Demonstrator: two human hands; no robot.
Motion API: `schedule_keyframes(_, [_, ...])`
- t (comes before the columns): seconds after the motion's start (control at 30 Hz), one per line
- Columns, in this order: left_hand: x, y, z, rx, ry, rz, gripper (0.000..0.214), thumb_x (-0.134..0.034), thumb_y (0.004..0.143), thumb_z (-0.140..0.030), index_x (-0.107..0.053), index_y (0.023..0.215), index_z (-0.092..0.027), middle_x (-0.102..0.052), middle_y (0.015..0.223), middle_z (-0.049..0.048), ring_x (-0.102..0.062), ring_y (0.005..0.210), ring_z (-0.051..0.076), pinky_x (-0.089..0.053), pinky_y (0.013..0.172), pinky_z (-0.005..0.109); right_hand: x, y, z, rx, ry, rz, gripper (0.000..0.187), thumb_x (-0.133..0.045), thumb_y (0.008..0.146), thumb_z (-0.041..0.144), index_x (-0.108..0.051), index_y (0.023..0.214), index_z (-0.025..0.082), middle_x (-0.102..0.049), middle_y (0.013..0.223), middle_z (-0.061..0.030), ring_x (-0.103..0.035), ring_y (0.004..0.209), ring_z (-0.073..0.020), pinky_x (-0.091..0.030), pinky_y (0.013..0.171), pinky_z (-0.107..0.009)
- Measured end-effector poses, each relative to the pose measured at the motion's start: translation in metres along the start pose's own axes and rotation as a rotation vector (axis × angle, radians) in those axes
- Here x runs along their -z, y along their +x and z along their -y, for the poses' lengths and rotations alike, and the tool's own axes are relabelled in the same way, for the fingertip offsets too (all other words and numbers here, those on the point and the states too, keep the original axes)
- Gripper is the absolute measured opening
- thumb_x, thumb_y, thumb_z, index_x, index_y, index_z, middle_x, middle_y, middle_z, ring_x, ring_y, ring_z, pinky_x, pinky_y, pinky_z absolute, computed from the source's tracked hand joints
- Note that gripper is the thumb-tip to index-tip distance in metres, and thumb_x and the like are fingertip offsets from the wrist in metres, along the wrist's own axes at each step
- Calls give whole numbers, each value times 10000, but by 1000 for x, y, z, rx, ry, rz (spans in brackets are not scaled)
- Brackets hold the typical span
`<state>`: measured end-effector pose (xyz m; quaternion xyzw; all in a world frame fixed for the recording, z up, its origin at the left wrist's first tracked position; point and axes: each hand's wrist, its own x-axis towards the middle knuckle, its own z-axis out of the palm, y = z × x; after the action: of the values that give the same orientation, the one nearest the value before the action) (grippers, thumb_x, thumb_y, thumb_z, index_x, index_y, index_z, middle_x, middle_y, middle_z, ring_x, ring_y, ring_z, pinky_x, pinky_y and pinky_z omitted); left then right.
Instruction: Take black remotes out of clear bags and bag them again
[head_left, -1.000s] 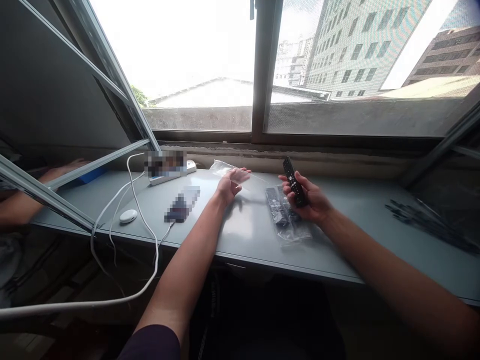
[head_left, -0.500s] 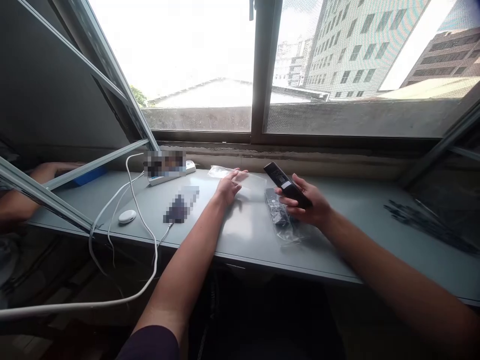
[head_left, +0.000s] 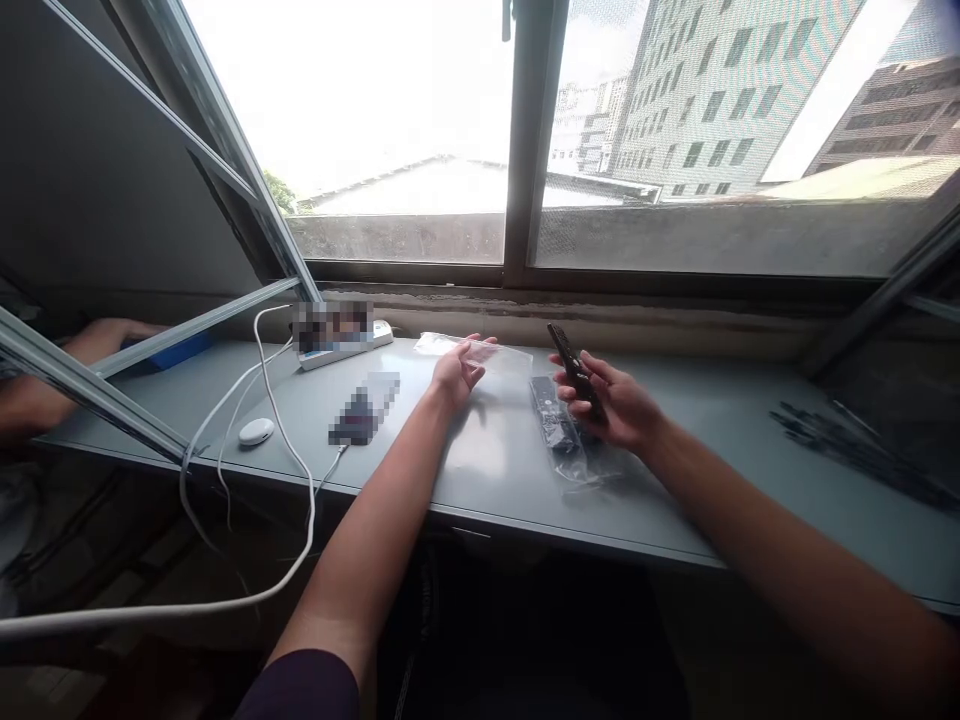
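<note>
remote control (head_left: 575, 385) swung upright | right hand (head_left: 611, 405) grip shut around it | left hand (head_left: 459, 374) open over clear bag (head_left: 476, 352)

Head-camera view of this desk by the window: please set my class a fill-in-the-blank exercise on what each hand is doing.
1. The black object gripped by the right hand is a ____.
2. The clear plastic bag lies beneath the fingers of the ____ hand.
3. The wrapped black handset lies nearer the ____ hand.

Missing words: remote control; left; right
</note>
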<state>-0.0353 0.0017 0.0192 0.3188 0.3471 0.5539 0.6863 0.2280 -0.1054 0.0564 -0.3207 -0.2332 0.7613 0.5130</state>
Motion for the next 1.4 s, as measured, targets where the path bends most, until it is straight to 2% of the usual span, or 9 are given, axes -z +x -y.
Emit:
schedule_keyframes(0.27, [-1,-2,-1,0,-8,-2,376,-470,1160,-228,-655,1487,-205,-764,1537,159,-807,1162,176,-539,579,160,3,5,-2,49,-20,3,236,-515,1134,324,-716,1190,214,-800,1059,-164,-734,801,-251,-668,561,-321])
schedule_keyframes(0.37, [0,-1,0,-5,-11,9,384,-477,1160,-227,-647,1503,-206,-760,1542,161,-809,1166,177,-541,580,161,5,6,-2,43,1,7,220,-527,1117,290,-709,1188,191,-801,1076,-179,-722,778,-241,-666,568,-322])
schedule_keyframes(0.57, [-2,-4,-1,0,-7,4,396,-472,1160,-229,-639,1519,-210,-766,1532,162,-803,1227,194,-537,570,164,7,6,-4,59,-6,27,155,-595,1116,300,-704,1157,198,-764,1007,-149,-689,737,-222,-646,539,-311])
schedule_keyframes(0.77, [-3,-3,0,-1,-2,16,368,-460,1159,-222,-656,1469,-206,-754,1553,156,-783,1315,207,-513,557,163,7,6,-5,95,22,20,178,-568,1186,266,-718,1254,198,-678,854,-38,-663,664,-145,-599,480,-195])
schedule_keyframes(0.9, [0,-1,2,-11,6,26,359,-501,1145,-230,-660,1466,-218,-754,1556,152,-753,1389,231,-530,585,173,8,8,-1,59,21,-100,256,-585,1210,376,-725,1278,173,-767,902,-72,-751,641,-145,-586,411,-169])
schedule_keyframes(1.03, [1,0,3,-10,10,28,394,-536,1132,-235,-641,1511,-236,-763,1542,150,-758,1387,239,-538,589,180,10,11,2,106,30,-183,181,-694,1172,356,-735,1270,209,-817,936,-49,-784,632,-126,-688,522,-178])
schedule_keyframes(1.13, [0,-1,3,-4,16,30,378,-522,1137,-235,-644,1495,-231,-754,1555,153,-749,1405,244,-520,573,182,11,13,1,122,44,-170,148,-721,1157,355,-729,1251,241,-808,954,-42,-761,639,-117,-706,555,-181])
schedule_keyframes(1.3, [-2,-3,3,-4,39,60,322,-506,1153,-252,-663,1430,-207,-761,1539,166,-763,1381,260,-444,511,192,12,14,-3,174,40,-129,73,-669,1172,318,-702,1154,255,-731,923,-32,-682,634,-122,-651,504,-188])
schedule_keyframes(1.4, [-2,-3,3,5,37,69,292,-489,1161,-248,-671,1385,-204,-759,1542,166,-772,1359,253,-435,507,193,12,14,-4,177,15,-125,177,-591,1197,362,-680,1097,246,-740,951,-59,-681,672,-153,-665,537,-243])
